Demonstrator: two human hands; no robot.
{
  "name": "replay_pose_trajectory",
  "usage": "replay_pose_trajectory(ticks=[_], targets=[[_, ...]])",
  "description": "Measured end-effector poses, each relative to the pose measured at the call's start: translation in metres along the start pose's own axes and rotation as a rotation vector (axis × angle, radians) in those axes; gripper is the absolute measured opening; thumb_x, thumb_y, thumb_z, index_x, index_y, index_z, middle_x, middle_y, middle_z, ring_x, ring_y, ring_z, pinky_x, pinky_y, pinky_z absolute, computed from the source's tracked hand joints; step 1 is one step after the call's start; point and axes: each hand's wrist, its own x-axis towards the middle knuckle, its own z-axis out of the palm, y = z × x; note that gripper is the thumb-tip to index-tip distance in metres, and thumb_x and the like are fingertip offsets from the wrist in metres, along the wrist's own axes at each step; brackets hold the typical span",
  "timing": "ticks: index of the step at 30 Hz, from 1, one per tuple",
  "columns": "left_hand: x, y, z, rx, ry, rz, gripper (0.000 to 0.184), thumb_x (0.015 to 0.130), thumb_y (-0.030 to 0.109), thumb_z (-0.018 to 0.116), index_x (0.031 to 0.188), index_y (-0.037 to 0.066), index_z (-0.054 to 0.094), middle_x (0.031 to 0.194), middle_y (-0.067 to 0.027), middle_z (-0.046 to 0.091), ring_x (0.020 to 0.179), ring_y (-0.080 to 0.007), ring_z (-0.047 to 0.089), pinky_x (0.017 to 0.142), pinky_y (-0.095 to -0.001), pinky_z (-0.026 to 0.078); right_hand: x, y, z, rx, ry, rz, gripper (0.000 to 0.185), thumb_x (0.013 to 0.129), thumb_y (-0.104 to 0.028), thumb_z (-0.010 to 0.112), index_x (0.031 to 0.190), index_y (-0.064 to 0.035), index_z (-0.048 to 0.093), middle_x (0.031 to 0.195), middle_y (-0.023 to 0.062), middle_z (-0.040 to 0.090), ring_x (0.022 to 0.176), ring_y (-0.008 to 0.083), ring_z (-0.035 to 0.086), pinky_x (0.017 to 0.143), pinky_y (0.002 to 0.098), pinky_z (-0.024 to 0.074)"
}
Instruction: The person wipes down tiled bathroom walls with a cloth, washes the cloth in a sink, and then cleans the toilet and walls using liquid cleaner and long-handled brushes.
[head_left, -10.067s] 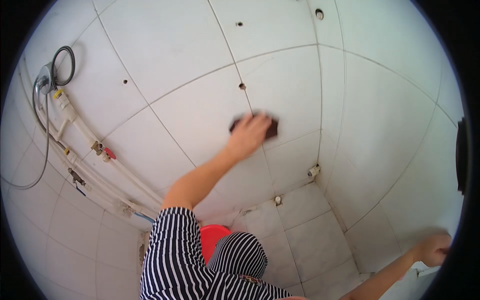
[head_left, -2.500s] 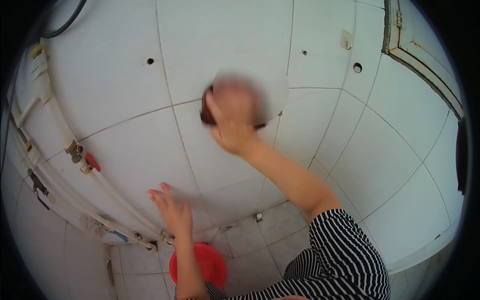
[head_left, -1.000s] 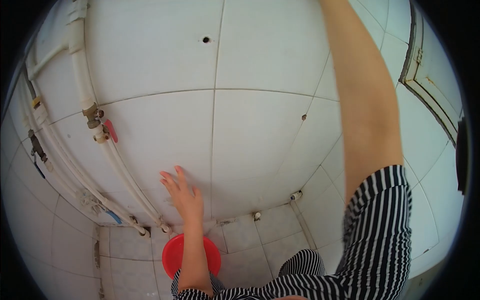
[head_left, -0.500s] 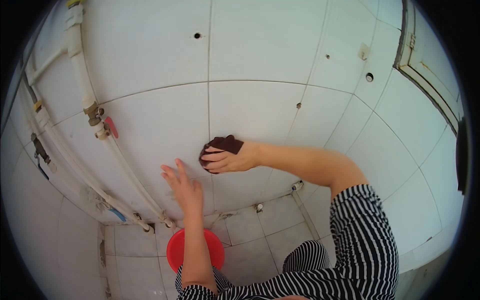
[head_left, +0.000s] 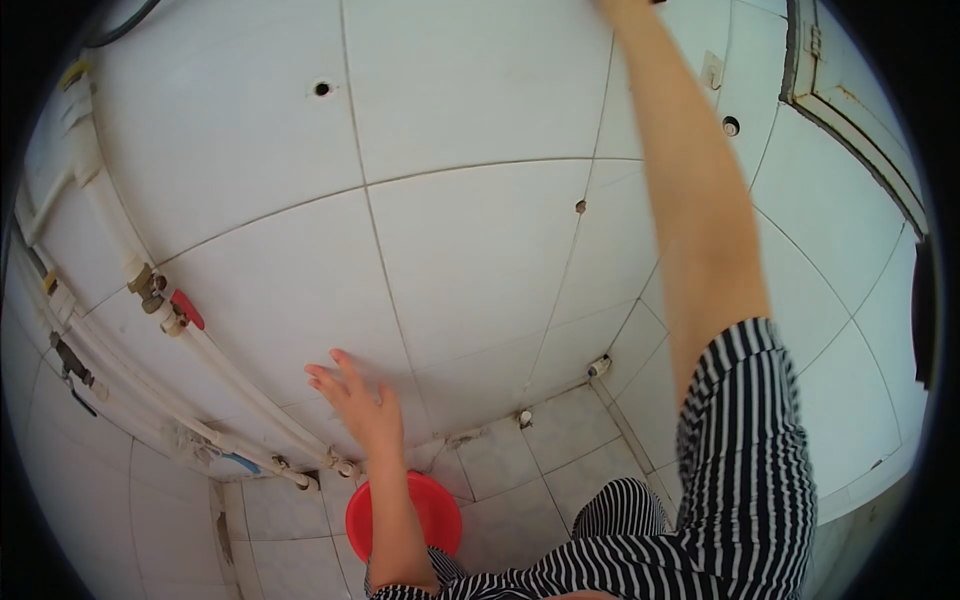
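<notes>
My right arm stretches up across the white tiled wall (head_left: 480, 260), and only the wrist end of my right hand (head_left: 622, 8) shows at the top edge. A dark scrap of the brown cloth (head_left: 658, 2) peeks out beside it; the fingers are cut off by the frame. Lower down, my left hand (head_left: 362, 408) is raised near the wall with its fingers apart and nothing in it. Whether its fingertips touch the tile I cannot tell. Below that hand, a red basin (head_left: 430, 515) sits on the floor, partly hidden by my left forearm.
White pipes (head_left: 235, 385) run down the left wall, with a red-handled valve (head_left: 187, 310) and a blue handle (head_left: 240, 462). A drilled hole (head_left: 322, 89) and a hook (head_left: 711, 70) mark the wall. A framed panel (head_left: 860, 120) is at upper right.
My right hand has swept up from mid-wall to the top edge, carrying the brown cloth mostly out of view. The camera view has tilted a little. My left hand keeps its spread pose.
</notes>
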Motion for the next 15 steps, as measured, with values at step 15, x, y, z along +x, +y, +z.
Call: replay_pose_trajectory(ticks=[15], targets=[[-0.003,0.000,0.001,0.033,0.007,0.010,0.098,0.079,-0.001,0.064,0.163,0.021,0.019,0.168,-0.0228,-0.001,0.153,-0.0490,0.008,0.120,-0.0471,0.027,-0.263,-0.096,-0.102,0.396,-0.513,-1.064,0.024,0.085,-0.017,0.065,0.109,-0.0169,0.067,0.124,-0.0023,0.060,0.123,0.0218,0.054,0.105,0.0453,0.0458]])
